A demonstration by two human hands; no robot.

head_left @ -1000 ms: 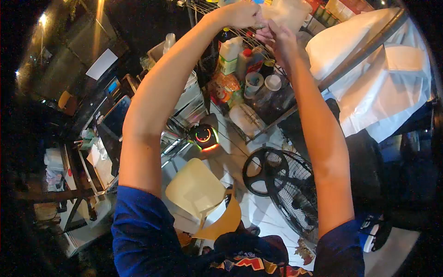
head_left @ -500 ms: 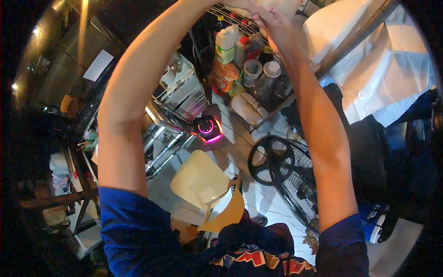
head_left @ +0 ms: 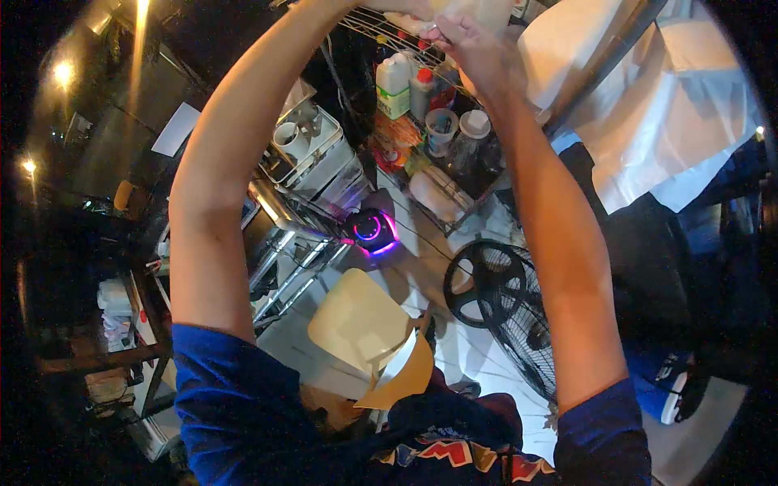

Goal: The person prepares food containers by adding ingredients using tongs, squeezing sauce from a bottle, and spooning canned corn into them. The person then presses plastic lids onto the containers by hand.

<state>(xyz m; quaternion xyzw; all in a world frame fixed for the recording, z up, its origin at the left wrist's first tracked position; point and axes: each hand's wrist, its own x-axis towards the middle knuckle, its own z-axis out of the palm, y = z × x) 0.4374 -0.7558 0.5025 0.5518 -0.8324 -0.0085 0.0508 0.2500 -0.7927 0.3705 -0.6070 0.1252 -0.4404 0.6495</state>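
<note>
2 hands sit close together near the top edge, around 12 o'clock — the left hand [head_left: 412, 10] partly cut off by that edge, the right hand [head_left: 476, 53] just beside it, toward 1 o'clock. the left is cropped and washed out by light, so i cannot tell how its fingers stand. the fingers of the right are bent toward the left; whether they pinch anything, i cannot tell. a pale translucent thing [head_left: 490, 12] is at the top edge, between 12 and 1 o'clock, right next to the hands; it is too blurred to name.

at 12 o'clock a wire shelf [head_left: 381, 31] runs on a slant. just below it are a white bottle [head_left: 394, 85] with a green label and, on its 3 o'clock side, a red-capped bottle [head_left: 421, 92]. at 1 o'clock a clear cup [head_left: 441, 130] is next to a white-lidded container [head_left: 475, 125]. white sheeting [head_left: 677, 105] hangs at 2 o'clock, with a dark pole [head_left: 605, 66] across it. a white mug [head_left: 290, 140] is between 10 and 11 o'clock. near the middle a black device [head_left: 371, 231] glows pink and purple — a yellow chair [head_left: 356, 320] lies toward 7 o'clock, a black fan [head_left: 506, 304] at 4 o'clock.
</note>
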